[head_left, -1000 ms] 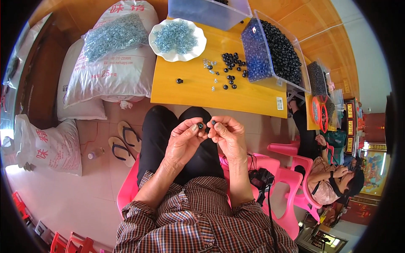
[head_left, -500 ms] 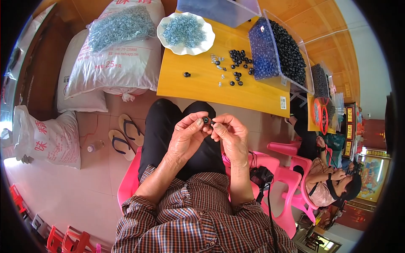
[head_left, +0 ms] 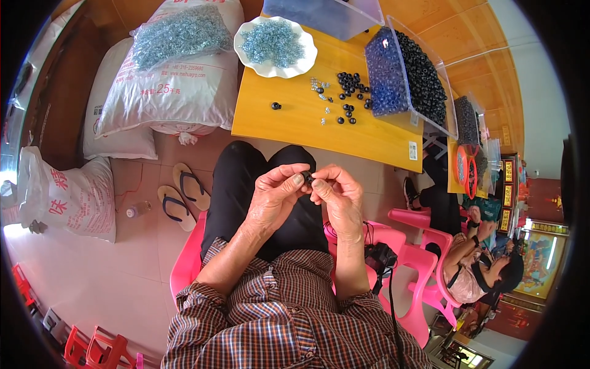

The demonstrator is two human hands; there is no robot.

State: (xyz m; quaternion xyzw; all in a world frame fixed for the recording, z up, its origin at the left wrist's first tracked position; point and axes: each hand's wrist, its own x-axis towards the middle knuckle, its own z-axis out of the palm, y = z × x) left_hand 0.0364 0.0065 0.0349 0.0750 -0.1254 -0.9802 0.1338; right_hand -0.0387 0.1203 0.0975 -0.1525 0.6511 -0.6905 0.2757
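Over my lap, my left hand [head_left: 273, 192] pinches a small black round bead-like piece [head_left: 306, 178] between thumb and fingertips. My right hand [head_left: 339, 195] is closed against the same piece from the other side, its thumb and forefinger touching it. The fingertips partly cover it, so whether a second small part sits between them is hidden. In front of me, similar black beads [head_left: 352, 120] lie loose on the yellow table [head_left: 289, 126], with a few clear small pieces [head_left: 327, 111] among them. A single black bead [head_left: 276, 106] sits apart at the left.
A scalloped white plate [head_left: 309, 54] carries clear bluish pieces. Beside it, a transparent tub [head_left: 386, 92] is full of black beads. White sacks [head_left: 166, 104] stand left, one topped by a bag of clear pieces [head_left: 181, 37]. Sandals [head_left: 178, 206] lie on the floor; another person [head_left: 470, 264] sits right.
The black piece has turned and its ring-shaped opening no longer shows. My fingertips have drawn closer together around it. The person at right has moved an arm.
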